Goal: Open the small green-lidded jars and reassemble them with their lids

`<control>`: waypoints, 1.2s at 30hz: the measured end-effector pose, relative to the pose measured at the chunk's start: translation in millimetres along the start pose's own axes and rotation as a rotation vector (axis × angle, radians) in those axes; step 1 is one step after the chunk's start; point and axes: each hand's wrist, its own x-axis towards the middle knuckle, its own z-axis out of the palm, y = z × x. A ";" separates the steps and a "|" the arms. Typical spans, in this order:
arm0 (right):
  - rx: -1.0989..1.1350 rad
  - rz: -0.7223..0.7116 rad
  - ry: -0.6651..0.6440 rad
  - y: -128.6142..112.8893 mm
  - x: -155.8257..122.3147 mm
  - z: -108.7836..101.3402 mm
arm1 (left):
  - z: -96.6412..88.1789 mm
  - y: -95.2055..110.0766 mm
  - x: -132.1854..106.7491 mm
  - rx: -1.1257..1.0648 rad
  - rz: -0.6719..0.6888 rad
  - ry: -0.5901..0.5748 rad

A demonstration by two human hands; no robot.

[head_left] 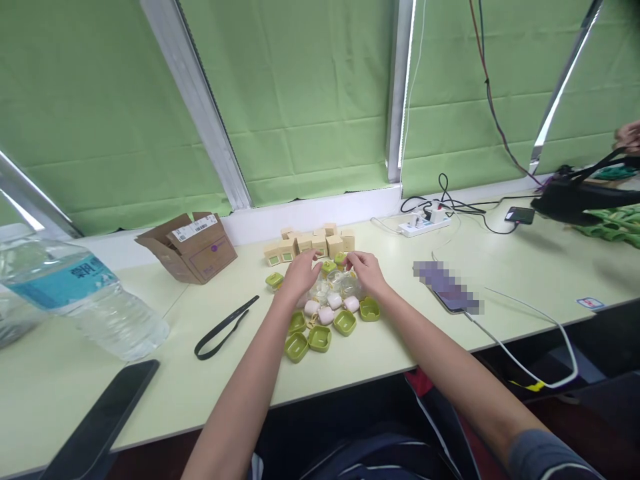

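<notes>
My left hand (301,275) is at the left side of the pile, thumb and forefinger apart and nothing seen between them. A green lid (329,267) lies just beside those fingertips. Across from it, my right hand (364,268) has its fingers bent in at the edge of another green lid (341,258); the fingertips are partly hidden. Between my forearms are clear plastic cups (350,287), small pale-pink cups (327,315) and several olive-green square dishes (319,339). One more green lid (275,280) rests left of my left hand.
Small beige boxes (334,247) stand in rows behind the pile. Left are a cardboard box (200,253), black strap (220,333), water bottle (85,293) and dark phone (103,420). Right are a cabled phone (447,290) and power strip (425,225); another person's hand (627,137) holds a black bag (565,200).
</notes>
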 end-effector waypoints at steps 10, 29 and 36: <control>-0.080 -0.038 -0.033 -3.7 -2.1 0.7 | 32.3 -5.2 21.5 -0.051 -0.038 -0.075; -0.070 -0.031 -0.012 -9.7 -4.0 0.4 | -11.5 -8.7 23.8 -0.327 -0.162 0.227; -0.022 -0.100 -0.174 -24.2 -14.4 4.4 | -14.3 -15.0 -10.9 -0.820 -0.230 0.146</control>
